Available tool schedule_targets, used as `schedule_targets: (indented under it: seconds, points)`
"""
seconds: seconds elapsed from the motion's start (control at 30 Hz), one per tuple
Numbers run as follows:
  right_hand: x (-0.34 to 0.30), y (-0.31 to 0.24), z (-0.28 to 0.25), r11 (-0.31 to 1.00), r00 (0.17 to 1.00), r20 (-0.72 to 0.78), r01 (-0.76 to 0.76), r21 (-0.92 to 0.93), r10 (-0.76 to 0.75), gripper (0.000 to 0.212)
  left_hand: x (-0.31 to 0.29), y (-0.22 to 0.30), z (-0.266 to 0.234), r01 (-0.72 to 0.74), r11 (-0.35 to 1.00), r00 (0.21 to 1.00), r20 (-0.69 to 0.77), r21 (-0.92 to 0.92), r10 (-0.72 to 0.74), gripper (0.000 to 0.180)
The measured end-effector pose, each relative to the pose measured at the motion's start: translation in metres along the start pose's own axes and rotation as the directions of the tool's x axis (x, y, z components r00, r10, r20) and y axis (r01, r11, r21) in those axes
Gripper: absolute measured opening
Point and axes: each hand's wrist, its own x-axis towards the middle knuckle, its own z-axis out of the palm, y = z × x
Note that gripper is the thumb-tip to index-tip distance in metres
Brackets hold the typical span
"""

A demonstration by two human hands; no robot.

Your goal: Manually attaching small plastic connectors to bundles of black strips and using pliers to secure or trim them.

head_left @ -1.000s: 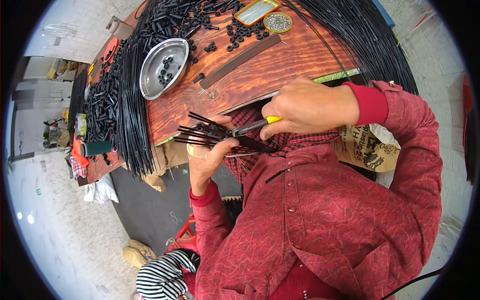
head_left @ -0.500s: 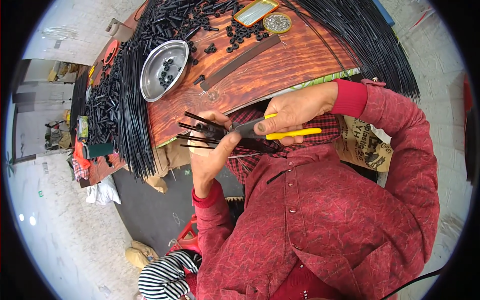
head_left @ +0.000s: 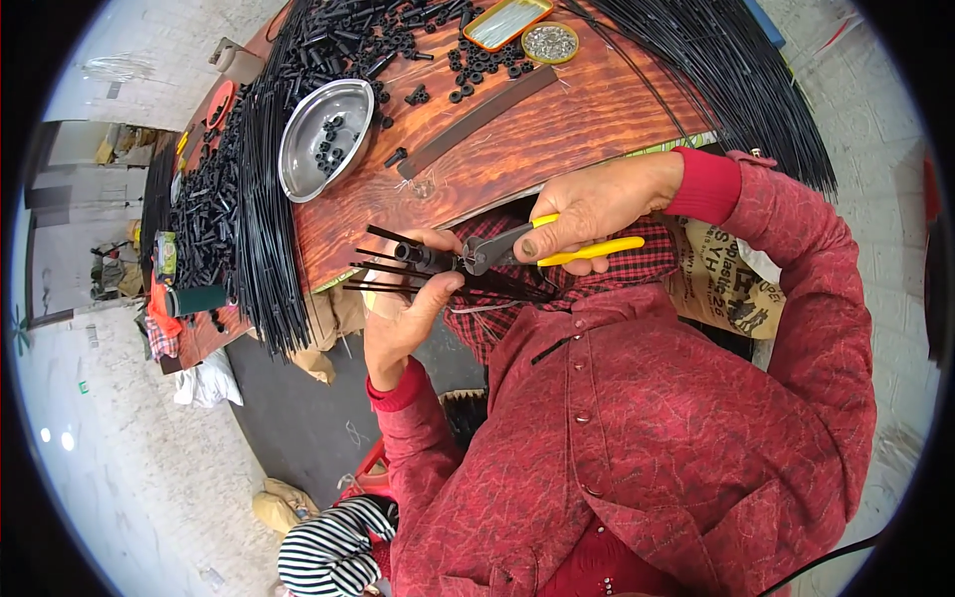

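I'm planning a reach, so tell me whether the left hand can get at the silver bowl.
Probably not as things stand: the left hand is occupied holding black rods, though nothing visible seems to block its way to the silver bowl.

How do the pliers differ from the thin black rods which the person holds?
Colour: the pliers are partly yellow and partly dark metal; the rods look black. Form: the pliers are one tool with two handles; the rods are several thin pieces. Place: the pliers are in the right hand's grip, the rods in the left hand's. Both are held before the person.
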Motion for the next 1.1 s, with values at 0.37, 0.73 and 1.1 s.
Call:
schedule_targets:
  seconds: [0.37,0.73,1.1]
  points:
    - [-0.015,-0.013,0.011,0.999,0.999,-0.045,-0.026,-0.021,0.025,0.064,0.002,-0.002,0.005,0.092,0.992,0.995,-0.045,0.086,-0.089,0.040]
    - [-0.008,-0.007,0.001,0.996,0.996,-0.018,-0.084,-0.007,0.084,0.064,0.000,-0.013,-0.002,-0.032,0.993,0.997,0.075,0.116,0.024,0.033]
    - [0.001,0.001,-0.007,0.998,0.997,0.046,-0.063,0.031,0.062,0.065,0.001,-0.012,0.011,-0.039,0.999,0.997,-0.063,-0.002,0.039,0.029]
